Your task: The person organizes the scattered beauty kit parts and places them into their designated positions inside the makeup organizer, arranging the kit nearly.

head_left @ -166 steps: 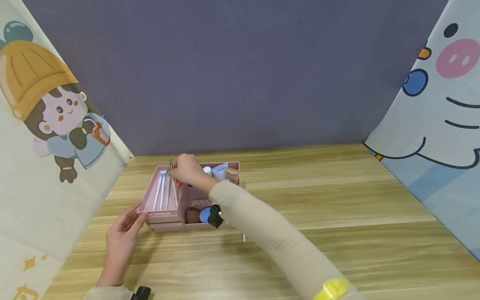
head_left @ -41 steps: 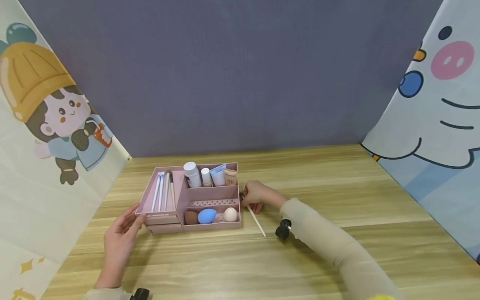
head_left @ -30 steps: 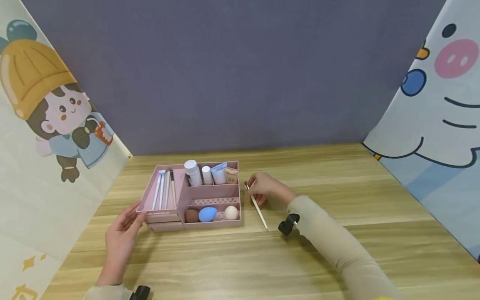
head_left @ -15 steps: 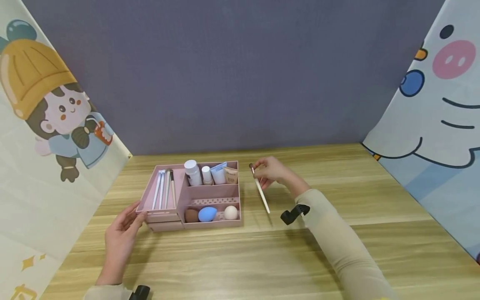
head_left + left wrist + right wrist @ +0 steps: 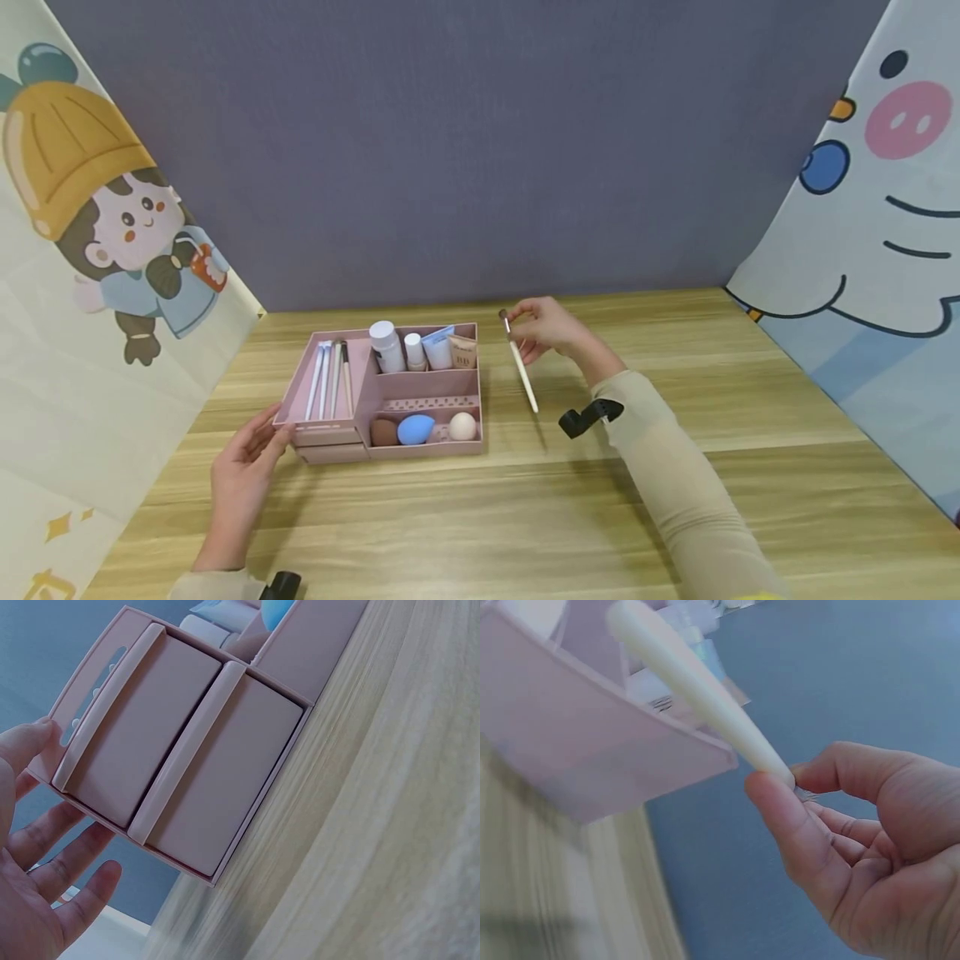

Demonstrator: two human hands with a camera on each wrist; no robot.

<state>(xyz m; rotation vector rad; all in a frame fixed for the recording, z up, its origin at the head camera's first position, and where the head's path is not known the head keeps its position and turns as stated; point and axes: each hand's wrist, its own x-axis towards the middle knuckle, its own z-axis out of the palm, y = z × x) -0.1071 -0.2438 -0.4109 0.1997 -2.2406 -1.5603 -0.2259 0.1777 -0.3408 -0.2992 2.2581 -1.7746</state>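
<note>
My right hand (image 5: 550, 327) pinches a makeup brush (image 5: 526, 379) near its dark bristle end, between thumb and fingers. The brush's pale handle slants down above the table, right of the pink makeup organizer (image 5: 427, 385). In the right wrist view, the handle (image 5: 705, 694) points up and left from the fingertips. My left hand (image 5: 243, 467) rests at the organizer's front left corner. The left wrist view shows the thumb (image 5: 34, 740) touching the front panel, the other fingers (image 5: 71, 862) fairly straight and spread along the side. Several brushes (image 5: 328, 380) lie in the organizer's left tray.
In the organizer's back section stand a white bottle (image 5: 387, 347), a smaller bottle (image 5: 415, 352) and two tubes (image 5: 438, 347). Brown, blue (image 5: 416, 429) and cream (image 5: 462, 427) makeup sponges sit in front. Two drawers (image 5: 217, 757) face the front. Dark backing (image 5: 480, 150) rises behind the wooden table (image 5: 480, 525).
My right hand, earlier over the brush tray, moved right to the brush beside the organizer. It then lifted that brush off the table and away, up and slightly right. My left hand stayed put.
</note>
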